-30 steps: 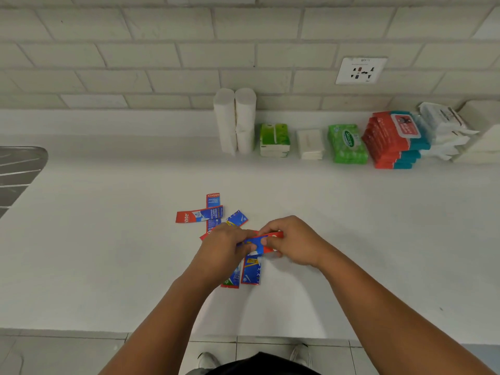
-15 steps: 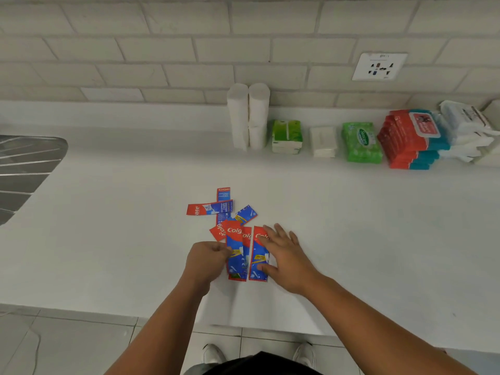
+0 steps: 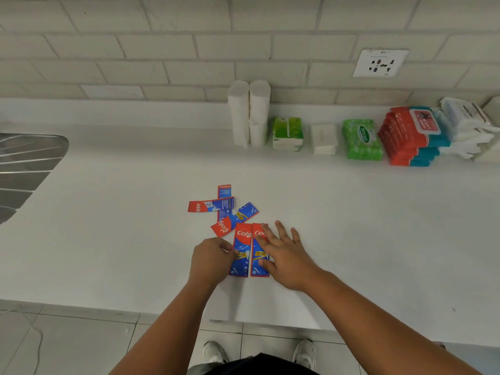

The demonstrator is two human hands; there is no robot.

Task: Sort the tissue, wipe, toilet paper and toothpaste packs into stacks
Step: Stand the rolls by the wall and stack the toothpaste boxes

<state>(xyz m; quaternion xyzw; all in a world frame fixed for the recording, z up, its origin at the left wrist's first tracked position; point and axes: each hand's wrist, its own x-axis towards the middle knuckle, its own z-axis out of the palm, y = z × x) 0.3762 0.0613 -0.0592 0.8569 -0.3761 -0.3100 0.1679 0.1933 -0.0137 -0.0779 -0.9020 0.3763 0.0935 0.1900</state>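
Change: red-and-blue foil toothpaste sachet, held up between both hands a second ago, now lies flat on the white countertop (image 3: 108, 239).
Pair: left sachet (image 3: 242, 247) and right sachet (image 3: 257, 267), side by side near the counter's front edge.
Left hand (image 3: 212, 259): fingers curled, pinching the left sachet's outer edge.
Right hand (image 3: 284, 255): flat, fingers spread, pressing the right sachet.
Loose sachets (image 3: 224, 209): several, criss-crossed just behind the pair.
Meaning: toothpaste sorting probably begun; the loose sachets remain unsorted.

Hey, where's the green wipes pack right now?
Head view: the green wipes pack sits at the back of the counter, right of centre, between a white pack and the red-and-teal stack.
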